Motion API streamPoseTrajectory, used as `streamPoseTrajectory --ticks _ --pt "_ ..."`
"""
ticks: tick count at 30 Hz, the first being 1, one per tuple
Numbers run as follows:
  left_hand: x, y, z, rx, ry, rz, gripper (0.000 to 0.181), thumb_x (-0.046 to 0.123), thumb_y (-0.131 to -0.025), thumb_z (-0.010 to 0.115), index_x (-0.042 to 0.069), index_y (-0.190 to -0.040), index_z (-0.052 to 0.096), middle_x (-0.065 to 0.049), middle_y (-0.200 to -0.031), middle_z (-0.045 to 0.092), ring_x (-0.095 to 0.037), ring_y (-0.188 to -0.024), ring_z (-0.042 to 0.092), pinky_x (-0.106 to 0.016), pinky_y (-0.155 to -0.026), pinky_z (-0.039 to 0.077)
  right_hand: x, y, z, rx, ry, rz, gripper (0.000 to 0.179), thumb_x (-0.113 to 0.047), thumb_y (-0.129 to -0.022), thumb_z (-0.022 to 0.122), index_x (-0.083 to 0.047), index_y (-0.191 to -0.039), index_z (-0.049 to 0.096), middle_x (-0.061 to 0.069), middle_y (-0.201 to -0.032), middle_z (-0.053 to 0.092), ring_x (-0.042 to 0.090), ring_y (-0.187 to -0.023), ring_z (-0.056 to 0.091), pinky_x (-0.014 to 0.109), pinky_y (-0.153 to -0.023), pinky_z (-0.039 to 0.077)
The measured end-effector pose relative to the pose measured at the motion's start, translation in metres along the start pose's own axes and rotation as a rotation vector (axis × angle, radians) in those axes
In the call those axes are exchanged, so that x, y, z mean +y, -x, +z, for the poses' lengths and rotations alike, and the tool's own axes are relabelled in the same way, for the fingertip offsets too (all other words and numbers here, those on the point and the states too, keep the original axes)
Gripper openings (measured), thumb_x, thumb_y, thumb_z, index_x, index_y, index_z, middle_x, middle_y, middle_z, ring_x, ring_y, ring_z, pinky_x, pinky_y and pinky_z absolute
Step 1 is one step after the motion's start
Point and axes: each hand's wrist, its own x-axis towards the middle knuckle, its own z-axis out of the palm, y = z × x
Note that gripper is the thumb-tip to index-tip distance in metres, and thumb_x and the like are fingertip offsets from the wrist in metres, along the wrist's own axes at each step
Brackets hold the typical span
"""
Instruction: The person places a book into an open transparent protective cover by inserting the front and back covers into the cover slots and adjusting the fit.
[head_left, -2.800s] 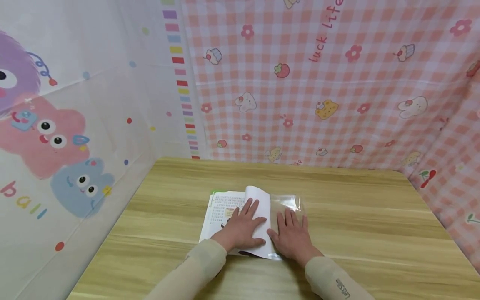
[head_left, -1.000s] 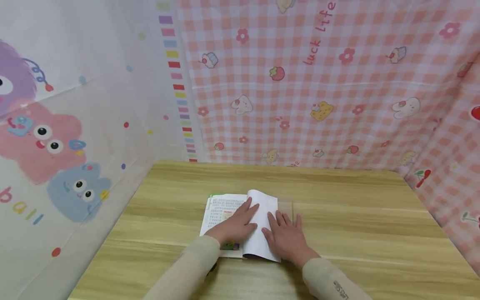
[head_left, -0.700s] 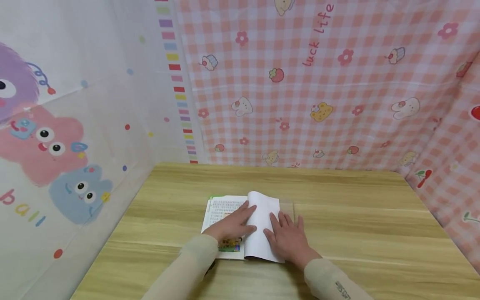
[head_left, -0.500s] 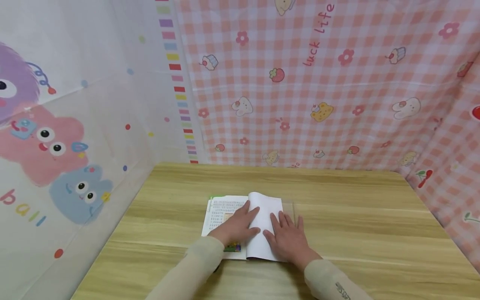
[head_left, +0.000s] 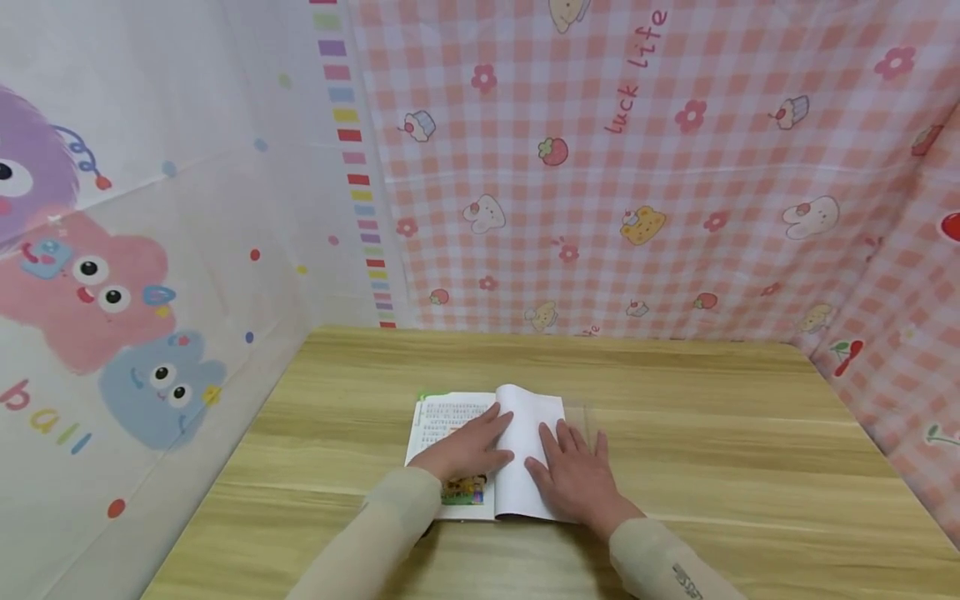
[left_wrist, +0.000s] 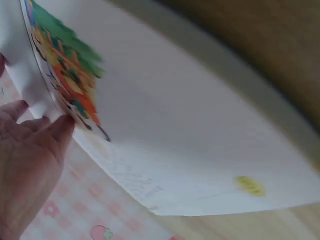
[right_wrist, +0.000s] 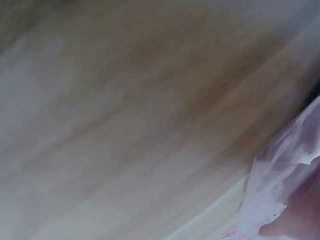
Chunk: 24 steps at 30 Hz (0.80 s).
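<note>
An open book [head_left: 453, 408] lies on the table, its left page printed with text and a colourful picture [left_wrist: 70, 70]. Its right side is a blank white page [head_left: 525, 492] that bulges up near the spine. My left hand [head_left: 468, 447] lies across the left page with its fingers reaching the spine. Spread flat, my right hand [head_left: 576, 475] presses the blank page near its outer edge. A clear plastic flap [head_left: 579, 414] sticks out past that edge, partly under the right hand. In the right wrist view only part of the right hand [right_wrist: 297, 220] shows.
The wood-grain table [head_left: 712, 450] extends around the book on every side. Behind it hangs a pink checked cloth [head_left: 600, 183], and a white cloth with cartoon figures [head_left: 225, 208] hangs at the left.
The blank page has spread rightward, covering much of the clear flap that showed earlier. The left hand has slid from the blank page left toward the spine; the right hand now rests on the page.
</note>
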Motion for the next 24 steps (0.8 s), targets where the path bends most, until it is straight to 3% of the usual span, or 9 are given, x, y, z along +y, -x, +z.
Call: streamPoseTrajectory --ticks 7,15,24 --pt "0.012 -0.002 0.006 0.023 -0.128 -0.019 0.063 0.030 -0.101 0.057 0.004 -0.154 0.034 -0.024 -0.160 0.021 -0.040 -0.144 0.028 -0.048 -0.115 0.026 -0.002 0.001 0.003 -0.016 0.015 -0.034 0.066 -0.052 -0.103 0.037 -0.006 -0.152 0.039 0.023 -0.154 0.037 0.042 -0.140 0.035 0.072 -0.109 0.007" --pt "-0.005 -0.002 -0.001 -0.041 0.014 -0.031 0.069 0.034 -0.100 0.058 0.010 -0.157 0.027 -0.014 -0.164 0.013 -0.027 -0.150 0.015 -0.043 -0.119 0.017 -0.008 0.002 -0.003 -0.029 -0.016 -0.035 0.066 -0.052 -0.104 0.036 -0.006 -0.151 0.040 0.022 -0.153 0.038 0.043 -0.139 0.036 0.072 -0.109 0.008" --pt "0.005 -0.004 0.004 -0.013 -0.082 -0.036 0.071 0.034 -0.097 0.062 0.008 -0.156 0.031 -0.019 -0.162 0.017 -0.034 -0.147 0.023 -0.046 -0.117 0.023 -0.007 0.002 -0.006 -0.049 -0.016 -0.012 0.066 -0.050 -0.103 0.040 -0.005 -0.152 0.039 0.023 -0.154 0.036 0.043 -0.140 0.034 0.071 -0.110 0.007"
